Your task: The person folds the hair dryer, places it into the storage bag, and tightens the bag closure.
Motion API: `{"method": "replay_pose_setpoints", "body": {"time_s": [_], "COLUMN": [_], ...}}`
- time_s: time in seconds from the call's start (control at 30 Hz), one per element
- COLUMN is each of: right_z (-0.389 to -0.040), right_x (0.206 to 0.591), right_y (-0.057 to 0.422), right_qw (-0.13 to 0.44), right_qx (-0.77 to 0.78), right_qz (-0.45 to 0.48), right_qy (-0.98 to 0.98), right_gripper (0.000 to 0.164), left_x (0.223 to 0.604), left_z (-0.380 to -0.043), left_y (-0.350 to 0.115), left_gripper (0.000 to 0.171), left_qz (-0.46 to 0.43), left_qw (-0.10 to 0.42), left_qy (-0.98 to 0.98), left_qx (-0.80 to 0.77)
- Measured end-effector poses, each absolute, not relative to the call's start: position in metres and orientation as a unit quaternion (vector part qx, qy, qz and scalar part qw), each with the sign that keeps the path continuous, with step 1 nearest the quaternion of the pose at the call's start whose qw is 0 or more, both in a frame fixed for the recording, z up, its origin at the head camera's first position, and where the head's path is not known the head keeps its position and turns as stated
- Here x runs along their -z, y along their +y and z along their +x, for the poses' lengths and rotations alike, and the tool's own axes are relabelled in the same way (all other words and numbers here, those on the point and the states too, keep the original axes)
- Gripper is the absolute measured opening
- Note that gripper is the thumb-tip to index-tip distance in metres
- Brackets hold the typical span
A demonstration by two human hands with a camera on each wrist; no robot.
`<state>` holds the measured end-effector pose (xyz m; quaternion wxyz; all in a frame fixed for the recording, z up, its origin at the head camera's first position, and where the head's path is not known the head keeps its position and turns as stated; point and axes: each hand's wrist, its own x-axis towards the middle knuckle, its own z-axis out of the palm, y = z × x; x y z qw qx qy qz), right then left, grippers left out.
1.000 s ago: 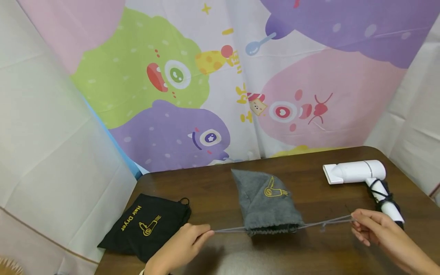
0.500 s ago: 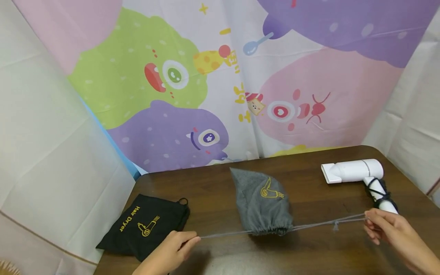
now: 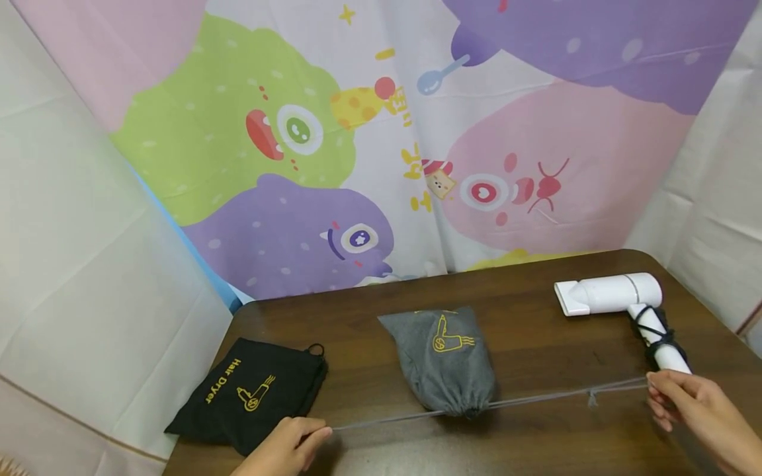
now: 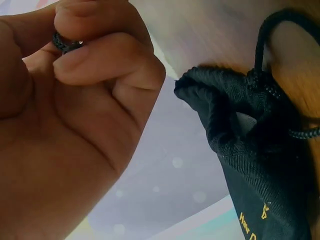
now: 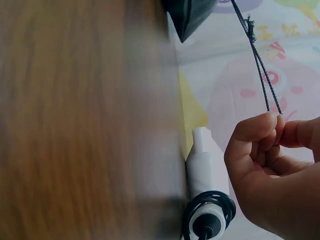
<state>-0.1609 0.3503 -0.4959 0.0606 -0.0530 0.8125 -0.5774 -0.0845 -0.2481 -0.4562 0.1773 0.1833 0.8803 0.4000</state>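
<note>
A grey drawstring bag (image 3: 449, 370) with a yellow hair-dryer print lies mid-table, its gathered mouth toward me. Its cord (image 3: 536, 398) stretches out on both sides, nearly straight. My left hand (image 3: 288, 444) pinches the cord's left end, and in the left wrist view a bit of cord (image 4: 65, 45) shows between the fingers. On the other side my right hand (image 3: 696, 406) pinches the right end between thumb and forefinger. Close to that hand, the right wrist view shows the doubled cord (image 5: 256, 62) with a small knot. Inside the bag nothing is visible.
A black drawstring pouch (image 3: 262, 387) lettered "Hair Dryer" lies beside my left hand. Beyond my right hand is a white hair dryer (image 3: 610, 294) with its black cable wound round the handle. A cartoon-printed cloth (image 3: 512, 132) hangs behind the brown table (image 3: 339, 324).
My hands have moved apart, left hand leftward and right hand rightward, drawing out more cord. The bag's wide mouth has gathered into a tight bunch, and the bag has shifted slightly toward me.
</note>
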Motion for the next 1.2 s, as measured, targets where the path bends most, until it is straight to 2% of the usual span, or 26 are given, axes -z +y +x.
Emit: {"method": "replay_pose_setpoints", "body": {"time_s": [0.23,0.43,0.5,0.63,0.83,1.03,1.2], "right_z": [-0.155,-0.149,-0.147,-0.144,-0.143,-0.145,-0.153], "right_x": [0.493,0.485,0.483,0.481,0.475,0.469,0.466], "right_y": [0.345,0.338,0.336,0.334,0.339,0.349,0.361], "right_qw": [0.081,0.109,0.106,0.059,-0.03,-0.116,-0.173], "right_qx": [0.587,0.526,0.503,0.47,0.44,0.4,0.388], "right_qz": [-0.144,-0.107,-0.096,-0.078,-0.075,-0.064,-0.048], "right_qy": [0.793,0.837,0.853,0.877,0.894,0.907,0.904], "right_gripper": [0.031,0.034,0.032,0.03,0.024,0.019,0.018], "left_x": [0.458,0.456,0.454,0.449,0.437,0.422,0.414], "left_z": [-0.086,-0.085,-0.086,-0.088,-0.088,-0.097,-0.106], "left_y": [-0.243,-0.228,-0.224,-0.217,-0.198,-0.176,-0.157], "left_gripper": [0.039,0.034,0.029,0.02,0.019,0.019,0.027], "left_qz": [0.156,0.17,0.178,0.183,0.191,0.232,0.267], "left_qw": [0.181,0.207,0.2,0.163,0.092,0.072,0.055], "left_qy": [0.899,0.894,0.901,0.928,0.953,0.945,0.935], "left_qx": [-0.367,-0.359,-0.341,-0.281,-0.217,-0.22,-0.228]}}
